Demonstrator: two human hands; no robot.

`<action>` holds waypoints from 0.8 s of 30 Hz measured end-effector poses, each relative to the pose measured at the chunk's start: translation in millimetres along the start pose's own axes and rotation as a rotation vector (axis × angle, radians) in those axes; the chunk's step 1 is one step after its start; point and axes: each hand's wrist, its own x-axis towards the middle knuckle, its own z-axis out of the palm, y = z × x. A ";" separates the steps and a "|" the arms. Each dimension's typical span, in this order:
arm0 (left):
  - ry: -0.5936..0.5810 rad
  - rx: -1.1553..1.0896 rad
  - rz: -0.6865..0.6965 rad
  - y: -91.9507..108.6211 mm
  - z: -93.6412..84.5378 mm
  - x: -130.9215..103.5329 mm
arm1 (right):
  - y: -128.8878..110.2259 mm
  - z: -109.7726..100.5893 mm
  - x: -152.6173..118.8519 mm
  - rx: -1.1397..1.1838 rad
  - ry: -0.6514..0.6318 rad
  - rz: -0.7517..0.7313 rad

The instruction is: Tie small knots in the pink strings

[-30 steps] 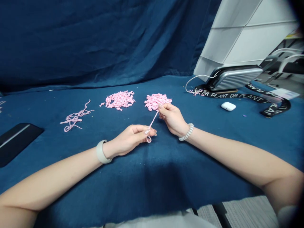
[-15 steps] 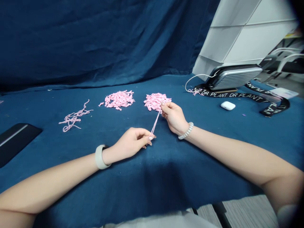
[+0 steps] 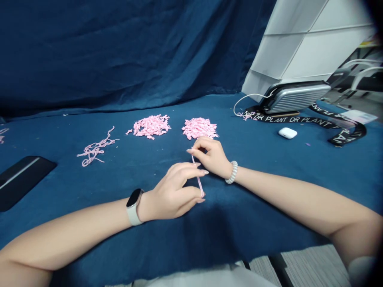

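Two hands (image 3: 173, 193) (image 3: 213, 157); one held yarn (image 3: 200, 185); two heaps (image 3: 154, 125) (image 3: 200, 127)

Head camera: worn on the person's head, looking forward and down from above the table's near side.
Left hand (image 3: 175, 193) and right hand (image 3: 213, 157): close, around mid-view, forearms entering from either side.
Blue tablecloth (image 3: 167, 247): seen at a slant, near edge low in view.
Blue curtain (image 3: 119, 56): straight ahead, filling most of the top.
White panels (image 3: 302, 44): farther off, upper right.

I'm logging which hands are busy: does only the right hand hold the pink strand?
No, the pink strand stretches between the right hand and the left hand.
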 end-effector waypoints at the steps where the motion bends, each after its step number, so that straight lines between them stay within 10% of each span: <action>1: 0.011 -0.017 0.038 0.9 0.1 1.3 | -0.8 0.8 -1.4 -0.027 -0.028 -0.061; 10: -0.217 -0.261 0.116 2.1 5.1 -2.3 | -5.3 1.9 -7.7 -0.243 -0.215 -0.276; 24: -0.060 -0.285 -0.073 2.6 7.3 -2.2 | -6.2 2.6 -7.4 -0.292 -0.215 -0.272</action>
